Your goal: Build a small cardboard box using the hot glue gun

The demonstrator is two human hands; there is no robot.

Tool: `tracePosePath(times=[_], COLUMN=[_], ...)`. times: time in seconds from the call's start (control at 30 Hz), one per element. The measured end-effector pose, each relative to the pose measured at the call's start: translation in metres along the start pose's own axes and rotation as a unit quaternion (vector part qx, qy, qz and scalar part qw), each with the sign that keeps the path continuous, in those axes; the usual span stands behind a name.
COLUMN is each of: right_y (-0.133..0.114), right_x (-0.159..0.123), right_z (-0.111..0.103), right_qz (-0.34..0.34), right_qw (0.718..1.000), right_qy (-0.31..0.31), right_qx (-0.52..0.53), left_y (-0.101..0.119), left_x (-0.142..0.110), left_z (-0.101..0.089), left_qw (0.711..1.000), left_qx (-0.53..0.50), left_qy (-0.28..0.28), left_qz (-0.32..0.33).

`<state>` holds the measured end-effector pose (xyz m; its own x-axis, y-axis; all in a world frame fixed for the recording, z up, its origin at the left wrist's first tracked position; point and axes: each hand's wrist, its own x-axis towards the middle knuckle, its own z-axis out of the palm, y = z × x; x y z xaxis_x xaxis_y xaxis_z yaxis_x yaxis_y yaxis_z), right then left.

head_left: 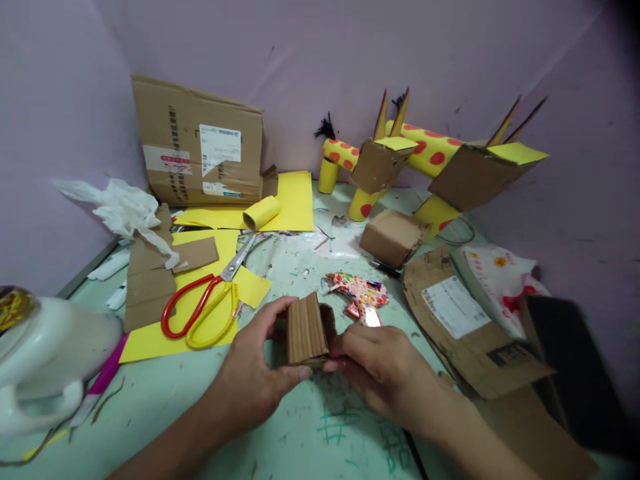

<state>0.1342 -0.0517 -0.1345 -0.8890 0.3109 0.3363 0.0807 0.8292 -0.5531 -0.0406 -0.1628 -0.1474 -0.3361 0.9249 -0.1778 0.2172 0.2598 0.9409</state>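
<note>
A small ribbed box (306,330) is held between both hands, to the right of the scissors (233,268) and nearer the body. Its open end is turned rightward. Whether it is rested on the desk (280,433) cannot be told.

Left forearm slanted in from lower left. Left grip (255,360) curved around the box: thumb laid along the near edge, fingers bent over the far corner, box enclosed between them. Right forearm slanted in from lower right, back of the hand turned upward. Right grip (383,367) narrow, fingers curled, box pinched at its open end; the fingertips are partly hidden.

Yellow paper (150,347) is spread beneath the scissors. Right of the scissors, the glue gun (361,290) is laid on its side. Beyond the scissors, a yellow roll (263,212) is seen. Far to their right, two spotted figures (380,163) are stood; left of them, a white jug (85,333) is placed.
</note>
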Motion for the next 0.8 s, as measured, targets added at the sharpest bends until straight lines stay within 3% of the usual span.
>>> tracePosePath(times=[0.3,0.47,0.67,0.73,0.8], right_y=[0.005,0.008,0.002,0.002,0.004], right_x=[-0.004,-0.004,-0.003,-0.004,-0.003], right_z=[0.007,0.008,0.002,-0.008,-0.02], right_qz=[-0.022,-0.023,-0.006,0.049,0.189], right_qw=[0.999,0.999,0.998,0.991,0.965], right_qy=[0.04,0.033,0.055,0.119,0.177], right_qx=[-0.013,-0.019,0.024,0.028,-0.047], left_y=[0.0,0.005,0.008,0.007,0.007], left_x=[0.001,0.0,0.0,0.001,0.002], left_z=[0.0,0.001,0.001,-0.001,-0.002], left_qw=[1.0,1.0,1.0,0.999,0.996], left_qx=[0.018,0.007,-0.016,-0.049,-0.079], left_qy=[-0.013,-0.01,0.006,0.012,0.019], left_qz=[0.016,0.008,0.001,-0.005,-0.018])
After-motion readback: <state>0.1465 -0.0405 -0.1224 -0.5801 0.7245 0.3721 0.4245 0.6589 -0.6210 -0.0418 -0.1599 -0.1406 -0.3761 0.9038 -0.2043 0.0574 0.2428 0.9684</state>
